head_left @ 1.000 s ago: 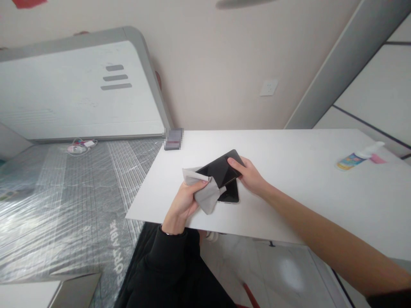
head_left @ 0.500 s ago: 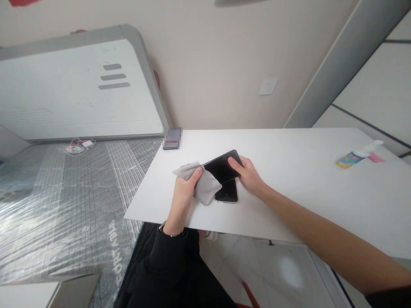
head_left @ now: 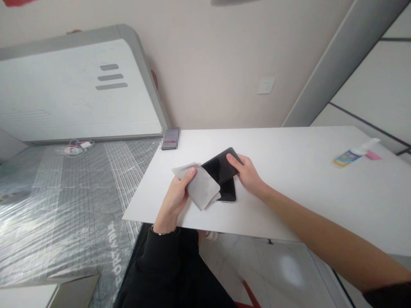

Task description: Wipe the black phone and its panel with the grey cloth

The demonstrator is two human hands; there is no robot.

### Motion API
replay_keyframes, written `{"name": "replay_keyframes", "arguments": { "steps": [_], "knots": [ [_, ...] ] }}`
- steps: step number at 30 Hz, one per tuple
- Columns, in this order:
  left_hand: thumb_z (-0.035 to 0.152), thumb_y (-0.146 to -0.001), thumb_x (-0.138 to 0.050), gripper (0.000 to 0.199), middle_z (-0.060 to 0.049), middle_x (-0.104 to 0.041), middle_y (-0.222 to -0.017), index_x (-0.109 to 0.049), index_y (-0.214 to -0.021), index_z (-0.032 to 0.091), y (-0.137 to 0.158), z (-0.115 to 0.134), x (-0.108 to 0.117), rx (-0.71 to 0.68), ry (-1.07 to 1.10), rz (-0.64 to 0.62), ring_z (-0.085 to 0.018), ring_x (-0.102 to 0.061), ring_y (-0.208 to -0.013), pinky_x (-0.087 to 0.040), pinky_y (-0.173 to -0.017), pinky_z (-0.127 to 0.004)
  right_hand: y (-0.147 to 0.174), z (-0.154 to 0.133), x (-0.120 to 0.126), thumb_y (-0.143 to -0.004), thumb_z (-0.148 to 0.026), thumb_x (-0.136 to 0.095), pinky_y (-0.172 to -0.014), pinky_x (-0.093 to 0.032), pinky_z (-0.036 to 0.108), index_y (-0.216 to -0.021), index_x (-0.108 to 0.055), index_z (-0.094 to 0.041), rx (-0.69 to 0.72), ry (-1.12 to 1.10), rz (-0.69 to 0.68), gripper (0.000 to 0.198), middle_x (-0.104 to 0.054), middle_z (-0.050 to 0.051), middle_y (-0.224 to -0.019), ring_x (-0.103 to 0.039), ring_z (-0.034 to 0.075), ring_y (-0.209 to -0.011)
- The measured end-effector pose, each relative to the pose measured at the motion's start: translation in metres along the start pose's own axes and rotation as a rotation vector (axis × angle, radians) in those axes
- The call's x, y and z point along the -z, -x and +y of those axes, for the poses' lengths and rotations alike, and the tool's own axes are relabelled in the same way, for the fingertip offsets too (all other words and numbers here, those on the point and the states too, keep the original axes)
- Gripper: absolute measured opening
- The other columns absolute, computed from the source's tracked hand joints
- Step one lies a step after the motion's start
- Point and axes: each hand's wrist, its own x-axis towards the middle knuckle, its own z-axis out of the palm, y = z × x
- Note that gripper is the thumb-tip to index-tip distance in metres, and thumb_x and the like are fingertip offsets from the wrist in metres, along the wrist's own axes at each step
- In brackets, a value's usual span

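Phone (head_left: 221, 167), upper of two dark slabs: it is lying tilted, one end raised, near the front left part of the white counter (head_left: 305, 188), its glossy black face turned up and its long axis running from lower left to upper right. Right hand (head_left: 248, 175): it is gripping this phone at its right end, thumb resting on the screen and fingers curling beneath the edge. Left hand (head_left: 175, 199): it is pinching a grey cloth (head_left: 199, 185), thumb lying on top and fingers closing underneath; the cloth is draping over the lower left end of the held phone and hanging down onto the counter. Second phone (head_left: 228, 193): it is lying flat on the counter directly under the first, only its lower end showing beside the cloth. Small dark object (head_left: 170, 138): it is sitting at the far left corner of the counter, blurred beyond telling. Spray bottle (head_left: 351, 155): it is lying on its side well apart at the far right of the counter, blue and yellow label showing, with a pink item (head_left: 373, 155) just beside its nozzle. Bed (head_left: 64, 201): it is standing left of the counter, its mattress wrapped in clear plastic, a white and grey headboard (head_left: 80, 85) rising behind it. Wall socket (head_left: 266, 85): it is sitting on the wall behind the counter.
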Motion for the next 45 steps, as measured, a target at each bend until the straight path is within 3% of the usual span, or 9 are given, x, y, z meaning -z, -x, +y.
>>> {"name": "replay_keyframes", "arguments": {
  "steps": [6,12,17,20,26,33,38,41,45],
  "knots": [
    [0.008,-0.078,-0.084,0.026,-0.005,-0.084,-0.105,-0.08,-0.102,0.016,0.004,0.003,-0.002,0.093,0.114,-0.121,-0.02,-0.079,-0.094,-0.064,-0.081,-0.025,-0.003,0.004,0.0,-0.068,-0.078,-0.081,-0.058,-0.035,0.026,-0.069,-0.06,-0.019,-0.043,-0.01,0.07,0.062,-0.054,-0.003,-0.067,-0.048,0.013,-0.064],
    [0.027,-0.072,-0.094,0.033,-0.009,-0.084,-0.106,-0.083,-0.102,0.015,0.005,-0.002,0.001,0.112,-0.06,-0.187,-0.025,-0.078,-0.096,-0.062,-0.09,-0.033,0.002,-0.009,-0.003,-0.068,-0.077,-0.08,-0.061,-0.037,0.027,-0.069,-0.06,-0.019,-0.049,0.034,-0.03,0.061,-0.056,-0.003,-0.067,-0.049,0.013,-0.064],
    [0.04,-0.072,-0.093,0.039,-0.008,-0.084,-0.114,-0.084,-0.104,0.019,0.004,-0.004,0.003,-0.042,-0.398,-0.141,-0.031,-0.075,-0.11,-0.057,-0.1,-0.04,0.003,-0.019,-0.001,-0.066,-0.078,-0.079,-0.061,-0.037,0.027,-0.067,-0.061,-0.018,-0.047,0.093,-0.047,0.062,-0.058,-0.002,-0.066,-0.05,0.013,-0.063],
    [0.042,-0.074,-0.091,0.038,-0.007,-0.083,-0.115,-0.084,-0.105,0.02,0.003,-0.005,0.004,-0.101,-0.446,-0.129,-0.032,-0.074,-0.113,-0.054,-0.102,-0.041,0.001,-0.015,0.002,-0.066,-0.076,-0.081,-0.061,-0.037,0.027,-0.067,-0.062,-0.018,-0.059,0.069,-0.041,0.061,-0.059,-0.001,-0.067,-0.051,0.014,-0.064],
    [0.038,-0.063,-0.098,0.039,-0.007,-0.085,-0.101,-0.084,-0.094,0.018,0.004,-0.007,-0.001,0.028,-0.141,-0.203,-0.026,-0.078,-0.092,-0.06,-0.088,-0.036,-0.003,0.006,0.004,-0.072,-0.071,-0.082,-0.061,-0.039,0.026,-0.069,-0.064,-0.019,-0.003,-0.036,0.054,0.055,-0.059,-0.003,-0.068,-0.052,0.013,-0.065],
    [0.034,-0.066,-0.097,0.038,-0.007,-0.085,-0.107,-0.084,-0.098,0.018,0.0,-0.007,-0.006,-0.121,-0.051,-0.041,-0.029,-0.077,-0.106,-0.059,-0.101,-0.039,-0.009,0.016,0.001,-0.074,-0.065,-0.084,-0.063,-0.054,0.027,-0.082,-0.069,-0.02,0.047,-0.265,0.318,0.048,-0.069,-0.001,-0.079,-0.064,0.016,-0.074],
    [0.027,-0.077,-0.091,0.032,-0.008,-0.083,-0.108,-0.081,-0.105,0.018,-0.005,0.007,0.013,-0.146,0.076,-0.015,-0.026,-0.077,-0.111,-0.059,-0.105,-0.036,-0.027,0.003,0.018,-0.086,-0.035,-0.079,-0.063,-0.062,0.02,-0.085,-0.064,-0.023,-0.092,-0.539,0.492,0.019,-0.073,-0.002,-0.083,-0.07,0.012,-0.072],
    [0.041,-0.089,-0.081,0.03,-0.006,-0.082,-0.118,-0.079,-0.112,0.022,-0.002,0.021,0.02,-0.198,0.255,-0.05,-0.025,-0.074,-0.119,-0.057,-0.11,-0.038,-0.026,-0.004,0.018,-0.084,-0.022,-0.076,-0.066,-0.064,0.018,-0.085,-0.066,-0.023,-0.125,-0.581,0.416,0.011,-0.074,-0.002,-0.084,-0.071,0.011,-0.075],
    [0.078,-0.091,-0.059,0.063,-0.007,-0.077,-0.131,-0.074,-0.126,0.027,0.011,0.038,0.017,-0.306,0.401,-0.061,-0.031,-0.064,-0.137,-0.052,-0.116,-0.047,-0.014,-0.006,0.008,-0.077,-0.021,-0.077,-0.065,-0.062,0.018,-0.094,-0.074,-0.024,-0.119,-0.496,0.198,0.018,-0.076,-0.002,-0.095,-0.071,0.013,-0.085]
  ]
}}
